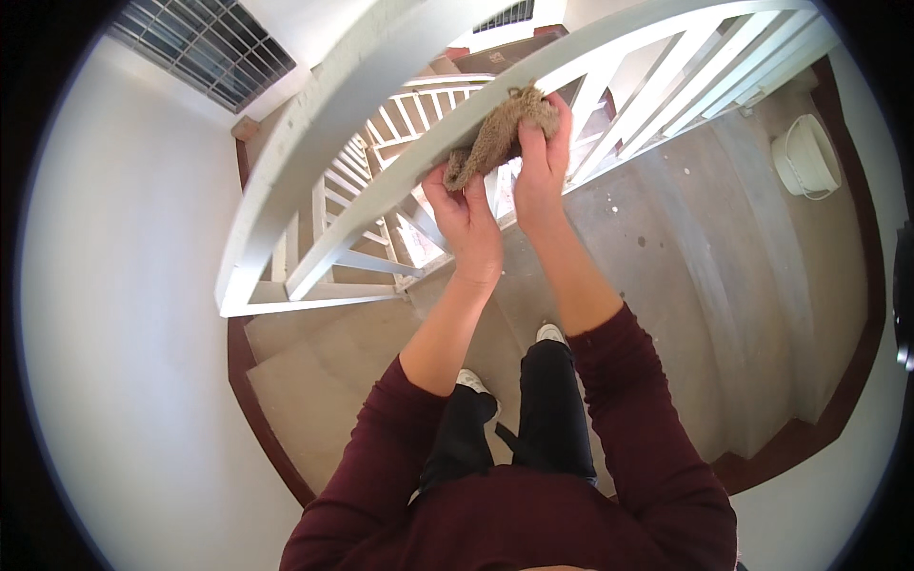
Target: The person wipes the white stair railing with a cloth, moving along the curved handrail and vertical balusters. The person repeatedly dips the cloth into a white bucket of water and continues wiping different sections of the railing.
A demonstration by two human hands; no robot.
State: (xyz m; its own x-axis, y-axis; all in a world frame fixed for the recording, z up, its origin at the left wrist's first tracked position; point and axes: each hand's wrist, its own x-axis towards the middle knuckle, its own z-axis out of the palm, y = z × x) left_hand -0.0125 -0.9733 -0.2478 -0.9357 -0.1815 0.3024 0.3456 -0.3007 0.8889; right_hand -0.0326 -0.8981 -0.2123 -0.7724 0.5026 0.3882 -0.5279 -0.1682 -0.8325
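A folded brown cloth [501, 132], rough like towelling, lies between my two hands at the curved white handrail [400, 158] of a stair railing. My left hand [468, 221] grips its lower left end between thumb and fingers. Its upper right end is in my right hand [544, 160], with the thumb on top. Cloth and rail appear to touch, though the underside of the cloth is hidden. White balusters [607, 107] slope down from the rail on the right.
A white bucket [807, 158] with a wire handle stands on a step at the right. Concrete steps [343, 357] lie on both sides of my feet, edged by a dark red skirting band [268, 428]. Beyond the railing is a lower stair flight [421, 114]. A barred window [207, 50] is at upper left.
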